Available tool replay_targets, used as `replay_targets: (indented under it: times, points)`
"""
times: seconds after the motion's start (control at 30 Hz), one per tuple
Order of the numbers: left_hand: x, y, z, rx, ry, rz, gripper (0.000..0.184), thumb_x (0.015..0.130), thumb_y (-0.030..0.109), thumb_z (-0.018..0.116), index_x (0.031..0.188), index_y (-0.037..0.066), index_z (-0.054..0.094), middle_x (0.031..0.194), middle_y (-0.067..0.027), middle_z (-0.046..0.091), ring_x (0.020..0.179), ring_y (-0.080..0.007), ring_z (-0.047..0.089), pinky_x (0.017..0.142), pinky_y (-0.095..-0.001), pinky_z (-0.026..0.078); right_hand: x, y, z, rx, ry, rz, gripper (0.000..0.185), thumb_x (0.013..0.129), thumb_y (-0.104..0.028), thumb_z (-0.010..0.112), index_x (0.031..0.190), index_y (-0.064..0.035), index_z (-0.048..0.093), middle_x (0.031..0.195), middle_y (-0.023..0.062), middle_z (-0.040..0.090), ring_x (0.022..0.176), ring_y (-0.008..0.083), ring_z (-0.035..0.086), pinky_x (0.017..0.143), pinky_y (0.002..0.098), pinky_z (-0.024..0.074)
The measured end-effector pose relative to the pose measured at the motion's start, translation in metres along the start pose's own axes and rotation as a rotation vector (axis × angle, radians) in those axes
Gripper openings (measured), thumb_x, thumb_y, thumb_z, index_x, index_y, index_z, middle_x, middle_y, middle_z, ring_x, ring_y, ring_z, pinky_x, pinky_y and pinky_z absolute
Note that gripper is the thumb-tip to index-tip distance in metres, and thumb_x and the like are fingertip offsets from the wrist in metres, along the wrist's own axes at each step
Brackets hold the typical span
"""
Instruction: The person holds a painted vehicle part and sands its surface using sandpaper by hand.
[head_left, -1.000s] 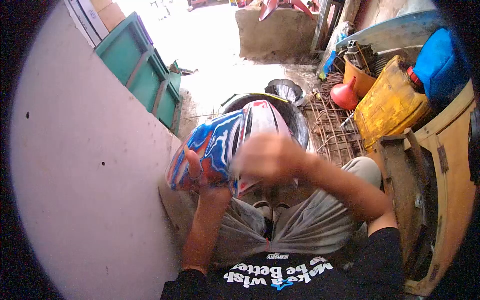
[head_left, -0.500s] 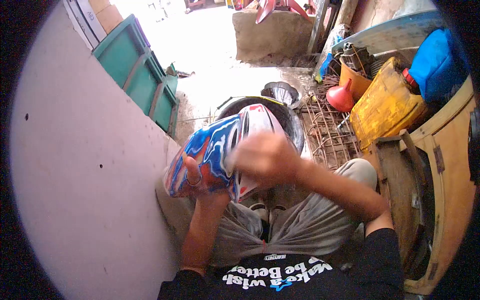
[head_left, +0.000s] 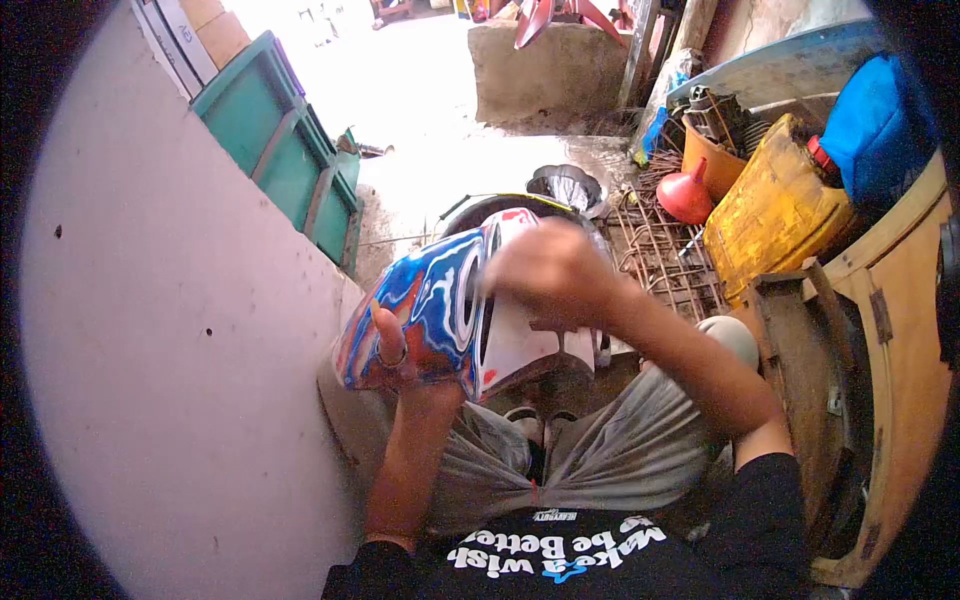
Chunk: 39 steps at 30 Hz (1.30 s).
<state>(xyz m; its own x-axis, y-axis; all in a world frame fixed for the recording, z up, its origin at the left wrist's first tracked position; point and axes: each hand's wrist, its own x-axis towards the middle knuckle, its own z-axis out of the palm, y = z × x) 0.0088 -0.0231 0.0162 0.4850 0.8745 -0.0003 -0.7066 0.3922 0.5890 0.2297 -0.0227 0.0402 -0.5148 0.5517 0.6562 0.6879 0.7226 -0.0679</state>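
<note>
A hollow, curved shell (head_left: 425, 290) with swirls of blue, orange, white and red tilts above my lap; it looks like a vehicle body panel, though I cannot be sure. My left hand (head_left: 405, 365) grips its lower left side, thumb over the painted face and fingers hidden beneath. At the panel's white right part (head_left: 515, 350), my right hand (head_left: 550, 270) is closed and smeared by motion. Whatever its fingers hold, if anything, is hidden. Behind the panel is a dark basin (head_left: 500, 203), mostly covered.
A pale wall (head_left: 180, 300) rises close on my left. To the right stand a yellow jerrycan (head_left: 775, 200), a red funnel (head_left: 685, 192), rusty wire mesh (head_left: 660, 245) and a wooden frame (head_left: 890, 400). A black scalloped bowl (head_left: 565, 185) lies beyond the basin.
My right hand has moved slightly up and right over the panel, baring more of the white lower right part. My left hand keeps its grip.
</note>
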Motion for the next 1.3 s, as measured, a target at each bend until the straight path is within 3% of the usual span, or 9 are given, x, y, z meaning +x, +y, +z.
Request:
replay_targets:
  times: [0.23, 0.4, 0.47, 0.57, 0.67, 0.83, 1.0, 1.23, 1.3]
  points:
    - [0.011, -0.007, -0.041, -0.235, -0.157, -0.144, 0.108, 0.086, 0.079, 0.062, 0.155, 0.000, 0.036, 0.151, -0.0194, 0.052, 0.134, -0.0340, 0.055, 0.114, -0.0495, 0.045, 0.007, -0.054, 0.010, 0.255, 0.085, -0.285, 0.015, 0.085, -0.019, 0.069, 0.098, -0.0139, 0.073, 0.094, 0.0035, 0.073, 0.087, 0.0223, 0.074, 0.079, 0.0407, 0.0603]
    - [-0.002, -0.005, 0.002, -0.007, -0.095, 0.032, 0.108, 0.084, 0.075, 0.068, 0.155, 0.001, 0.037, 0.147, -0.0183, 0.055, 0.132, -0.0334, 0.057, 0.113, -0.0484, 0.047, 0.004, -0.004, -0.008, -0.147, 0.044, 0.104, 0.011, 0.085, -0.019, 0.070, 0.096, -0.0151, 0.072, 0.091, 0.0030, 0.073, 0.086, 0.0210, 0.074, 0.075, 0.0403, 0.0599]
    - [0.021, -0.008, -0.045, -0.542, -0.448, -0.296, 0.107, 0.084, 0.075, 0.068, 0.154, 0.000, 0.037, 0.146, -0.0185, 0.055, 0.132, -0.0333, 0.058, 0.113, -0.0484, 0.046, 0.003, -0.047, 0.012, 0.024, 0.157, -0.128, 0.013, 0.086, -0.019, 0.068, 0.097, -0.0135, 0.073, 0.096, 0.0014, 0.072, 0.090, 0.0212, 0.073, 0.082, 0.0391, 0.0608]
    - [0.013, -0.007, -0.038, -0.443, -0.483, -0.168, 0.093, 0.094, 0.073, 0.044, 0.153, 0.002, 0.040, 0.148, -0.0166, 0.055, 0.133, -0.0322, 0.055, 0.116, -0.0507, 0.042, 0.005, -0.047, 0.002, 0.028, 0.029, -0.345, 0.016, 0.086, -0.017, 0.066, 0.100, -0.0142, 0.073, 0.106, 0.0023, 0.072, 0.096, 0.0213, 0.072, 0.086, 0.0382, 0.0601]
    - [0.004, -0.005, -0.008, 0.049, -0.343, 0.141, 0.086, 0.104, 0.073, 0.019, 0.152, 0.005, 0.043, 0.150, -0.0137, 0.053, 0.138, -0.0305, 0.050, 0.121, -0.0554, 0.033, 0.002, 0.005, -0.010, -0.114, 0.026, 0.079, 0.018, 0.082, -0.021, 0.071, 0.099, -0.0160, 0.072, 0.091, 0.0035, 0.072, 0.079, 0.0218, 0.072, 0.073, 0.0388, 0.0585]
    - [0.015, -0.016, -0.028, -0.032, -0.202, 0.036, 0.108, 0.085, 0.079, 0.061, 0.154, 0.000, 0.038, 0.149, -0.0192, 0.054, 0.134, -0.0343, 0.056, 0.115, -0.0491, 0.044, 0.013, -0.055, 0.003, 0.081, 0.077, -0.280, 0.019, 0.083, -0.020, 0.070, 0.101, -0.0125, 0.072, 0.090, 0.0008, 0.069, 0.085, 0.0199, 0.072, 0.077, 0.0361, 0.0598]
    - [-0.004, -0.003, -0.010, -0.012, -0.145, -0.043, 0.105, 0.086, 0.078, 0.062, 0.155, 0.002, 0.039, 0.150, -0.0184, 0.054, 0.133, -0.0337, 0.057, 0.115, -0.0500, 0.045, 0.004, -0.005, -0.008, -0.111, 0.041, 0.042, 0.013, 0.084, -0.020, 0.070, 0.096, -0.0138, 0.073, 0.085, 0.0007, 0.069, 0.078, 0.0198, 0.071, 0.076, 0.0379, 0.0611]
    - [0.006, -0.014, -0.049, -0.399, -0.376, -0.137, 0.090, 0.095, 0.068, 0.059, 0.154, 0.003, 0.041, 0.145, -0.0178, 0.058, 0.131, -0.0342, 0.059, 0.110, -0.0490, 0.048, 0.007, -0.033, 0.006, 0.041, 0.113, -0.293, 0.016, 0.084, -0.020, 0.067, 0.097, -0.0128, 0.073, 0.088, 0.0005, 0.071, 0.083, 0.0199, 0.072, 0.078, 0.0373, 0.0609]
    - [-0.002, -0.013, -0.022, -0.480, -0.360, -0.094, 0.088, 0.096, 0.067, 0.058, 0.153, 0.001, 0.041, 0.143, -0.0197, 0.059, 0.129, -0.0348, 0.059, 0.110, -0.0484, 0.048, 0.004, -0.011, -0.009, -0.041, -0.037, -0.003, 0.016, 0.083, -0.020, 0.068, 0.097, -0.0140, 0.073, 0.084, 0.0027, 0.070, 0.079, 0.0206, 0.071, 0.076, 0.0381, 0.0597]
